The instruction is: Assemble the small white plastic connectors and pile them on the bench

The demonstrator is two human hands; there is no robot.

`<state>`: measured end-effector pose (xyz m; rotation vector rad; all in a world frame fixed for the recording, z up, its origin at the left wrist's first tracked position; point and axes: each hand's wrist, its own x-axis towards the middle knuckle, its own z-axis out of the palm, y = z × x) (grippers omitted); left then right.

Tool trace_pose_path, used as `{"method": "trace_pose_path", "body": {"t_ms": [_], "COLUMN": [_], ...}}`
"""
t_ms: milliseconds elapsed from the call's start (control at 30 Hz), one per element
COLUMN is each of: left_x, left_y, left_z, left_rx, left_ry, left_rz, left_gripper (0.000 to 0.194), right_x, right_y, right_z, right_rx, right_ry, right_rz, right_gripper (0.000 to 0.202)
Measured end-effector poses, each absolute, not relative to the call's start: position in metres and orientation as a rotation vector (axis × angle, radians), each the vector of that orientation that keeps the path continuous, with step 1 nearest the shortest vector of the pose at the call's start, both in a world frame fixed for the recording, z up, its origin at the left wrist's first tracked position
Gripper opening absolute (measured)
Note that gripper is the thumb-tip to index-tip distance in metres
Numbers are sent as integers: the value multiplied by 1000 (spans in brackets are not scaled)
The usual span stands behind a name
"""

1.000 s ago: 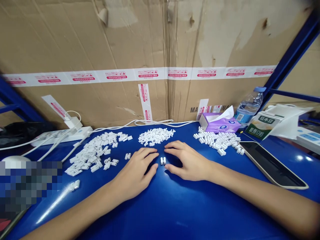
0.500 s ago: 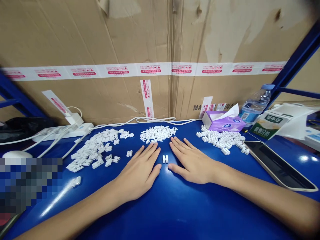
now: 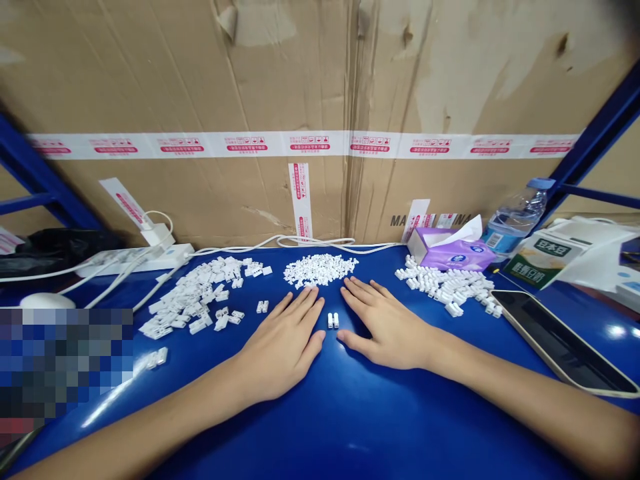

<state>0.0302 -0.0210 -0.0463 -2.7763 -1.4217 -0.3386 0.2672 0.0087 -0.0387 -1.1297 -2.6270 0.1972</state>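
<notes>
My left hand (image 3: 285, 347) lies flat on the blue table (image 3: 345, 427), palm down, thumb apart from the fingers, holding nothing. Opposite it, my right hand (image 3: 385, 323) rests palm down in the same way, also without anything in it. A small white two-part connector (image 3: 333, 321) stands between the two thumbs and index fingers, touched by neither. Beyond the fingertips is a heap of tiny white pieces (image 3: 320, 269). Flat white housings (image 3: 190, 297) are piled at the left, with a separate piece (image 3: 263, 307) near my left fingers. More white connectors (image 3: 450, 285) form a pile at the right.
At the back left is a power strip (image 3: 135, 259) with white cables. A purple tissue pack (image 3: 450, 250), a plastic bottle (image 3: 520, 217) and a green-and-white carton (image 3: 543, 257) stand back right. A phone (image 3: 565, 340) lies at the right. Cardboard (image 3: 250, 80) backs the table.
The camera view has shifted slightly, moving the scene a little right and down. Both hands keep the same flat pose, and the white pieces lie as before.
</notes>
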Motion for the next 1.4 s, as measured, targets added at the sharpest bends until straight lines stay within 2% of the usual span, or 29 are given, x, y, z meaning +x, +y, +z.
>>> {"method": "trace_pose_path", "body": {"t_ms": [267, 533, 667, 733, 1033, 1200, 1400], "left_x": [31, 30, 29, 29, 29, 29, 31], "left_y": [-21, -20, -20, -20, -21, -20, -22], "left_z": [-45, -46, -46, -45, -42, -42, -37], "left_rx": [-2777, -2783, -2788, -2793, -2793, -2790, -2761], "left_ry": [-1436, -1418, -1416, -1415, -1439, -1433, -1436], "left_rz": [-316, -375, -399, -399, -332, -336, -285], "left_gripper": [57, 55, 54, 54, 55, 55, 56], "right_x": [263, 271, 285, 294, 326, 336, 340], "right_y": [11, 19, 30, 36, 56, 64, 64], "right_z": [-30, -18, -7, -1, 15, 20, 19], "right_rx": [-818, -847, -925, -987, -1480, -1718, -1779], "right_ry": [-2515, -2526, -2612, -2657, -2807, -2794, -2848], "right_rz": [259, 277, 271, 222, -201, -253, -284], "right_gripper": [24, 3, 14, 27, 21, 22, 31]}}
